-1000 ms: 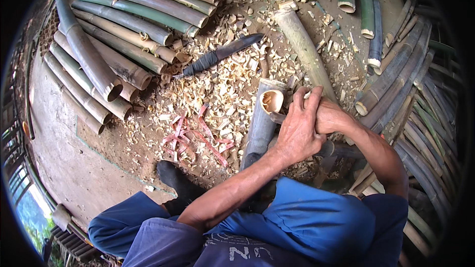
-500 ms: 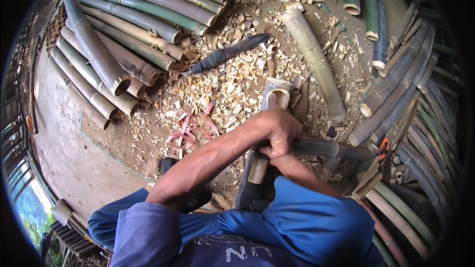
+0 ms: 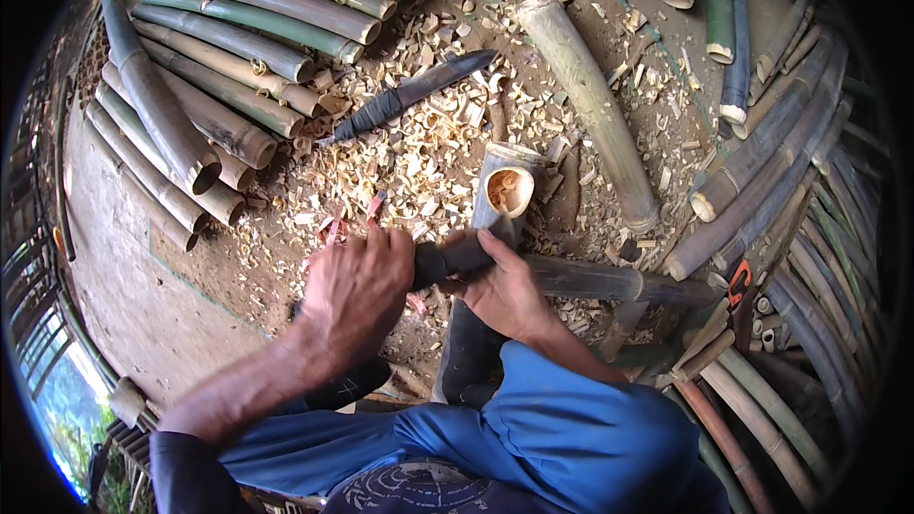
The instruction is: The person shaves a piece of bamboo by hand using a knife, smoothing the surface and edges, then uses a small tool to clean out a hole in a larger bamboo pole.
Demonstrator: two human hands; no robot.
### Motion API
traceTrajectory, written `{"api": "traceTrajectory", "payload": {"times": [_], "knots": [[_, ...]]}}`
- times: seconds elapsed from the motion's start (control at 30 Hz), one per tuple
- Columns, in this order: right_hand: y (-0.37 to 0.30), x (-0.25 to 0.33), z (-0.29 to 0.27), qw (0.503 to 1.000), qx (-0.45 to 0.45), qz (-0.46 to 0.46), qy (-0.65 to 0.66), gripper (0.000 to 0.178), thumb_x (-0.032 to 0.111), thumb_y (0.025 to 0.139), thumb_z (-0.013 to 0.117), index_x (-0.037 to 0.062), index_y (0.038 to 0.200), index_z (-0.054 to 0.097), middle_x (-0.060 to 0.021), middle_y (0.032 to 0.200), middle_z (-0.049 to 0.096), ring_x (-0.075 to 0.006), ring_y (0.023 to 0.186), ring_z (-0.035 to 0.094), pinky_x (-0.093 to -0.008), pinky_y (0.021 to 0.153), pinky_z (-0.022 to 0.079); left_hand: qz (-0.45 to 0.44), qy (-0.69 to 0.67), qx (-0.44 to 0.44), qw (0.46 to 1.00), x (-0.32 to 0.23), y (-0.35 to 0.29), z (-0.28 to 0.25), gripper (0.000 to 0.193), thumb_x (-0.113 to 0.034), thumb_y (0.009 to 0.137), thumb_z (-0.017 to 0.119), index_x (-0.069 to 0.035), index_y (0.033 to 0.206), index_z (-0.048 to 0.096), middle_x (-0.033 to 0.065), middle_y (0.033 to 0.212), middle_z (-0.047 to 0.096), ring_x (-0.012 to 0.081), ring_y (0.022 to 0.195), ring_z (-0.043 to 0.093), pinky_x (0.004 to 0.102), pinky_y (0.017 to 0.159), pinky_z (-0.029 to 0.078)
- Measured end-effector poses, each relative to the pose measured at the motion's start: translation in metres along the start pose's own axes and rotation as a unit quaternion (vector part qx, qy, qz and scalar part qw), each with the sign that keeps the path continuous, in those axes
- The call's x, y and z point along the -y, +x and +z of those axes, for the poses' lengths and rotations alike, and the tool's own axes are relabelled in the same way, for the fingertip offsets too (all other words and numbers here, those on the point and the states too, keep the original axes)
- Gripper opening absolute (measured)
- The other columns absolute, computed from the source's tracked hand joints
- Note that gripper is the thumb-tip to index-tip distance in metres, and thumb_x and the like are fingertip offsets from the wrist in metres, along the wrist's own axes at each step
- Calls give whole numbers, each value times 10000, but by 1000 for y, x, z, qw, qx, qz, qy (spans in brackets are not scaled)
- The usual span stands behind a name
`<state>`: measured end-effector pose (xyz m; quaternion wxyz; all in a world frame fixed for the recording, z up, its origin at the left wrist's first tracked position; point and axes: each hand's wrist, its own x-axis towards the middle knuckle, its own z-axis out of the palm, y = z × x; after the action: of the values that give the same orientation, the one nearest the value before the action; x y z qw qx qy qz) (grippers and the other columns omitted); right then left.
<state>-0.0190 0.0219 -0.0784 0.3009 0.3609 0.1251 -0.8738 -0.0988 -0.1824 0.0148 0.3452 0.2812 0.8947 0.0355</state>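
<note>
My left hand (image 3: 354, 293) is closed, knuckles up, round the dark grip of a knife (image 3: 468, 253). The blade points right, its tip close to the rim of a bamboo tube. My right hand (image 3: 514, 297) holds the blade, thumb along its upper face and fingers curled beneath, partly hidden. Just beyond the tip, the bamboo tube (image 3: 487, 176) shows a pale, slanted oval opening with curled shavings inside. Below my hands, a dark length of it slopes down towards my legs. Another dark bamboo pole (image 3: 619, 282) runs rightward from beside my right hand.
A second knife (image 3: 409, 100) with a wrapped handle lies on wood chips (image 3: 457, 119). Bamboo poles (image 3: 238, 29) are stacked at the far left, others (image 3: 762, 171) at the right. A pale bamboo length (image 3: 595, 105) lies ahead. An orange-handled tool (image 3: 739, 283) is at right.
My left hand has swung left from above my right hand, and the hands are now apart. The knife blade shows between them, and the tube's opening is uncovered. The view has shifted slightly.
</note>
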Motion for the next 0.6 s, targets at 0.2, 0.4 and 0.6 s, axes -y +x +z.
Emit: {"api": "traceTrajectory", "payload": {"times": [0.2,0.4,0.6], "knots": [[0,11,14,993,35,24,106,411,291,1101,465,-56,1274,602,-197,1186,712,-295,1043,723,-409,943,582,76,25,111,991,8,56,-92,116,-90,843,673,23,819,669,121,744,693,283,746,735,412,675,593],[-4,36,-4,995,-23,32,-94,377,278,1040,543,-53,1189,645,-184,1069,738,-292,949,733,-451,824,620,-35,-168,109,979,1,26,19,246,-89,811,675,58,1007,647,221,745,695,369,740,734,486,694,592],[-11,107,-25,822,-126,124,-541,426,371,967,600,-38,914,703,-161,884,721,-218,549,654,-300,438,547,-207,-494,9,845,-156,21,105,717,-175,786,825,206,1268,455,332,858,673,466,800,717,482,692,605]]}}
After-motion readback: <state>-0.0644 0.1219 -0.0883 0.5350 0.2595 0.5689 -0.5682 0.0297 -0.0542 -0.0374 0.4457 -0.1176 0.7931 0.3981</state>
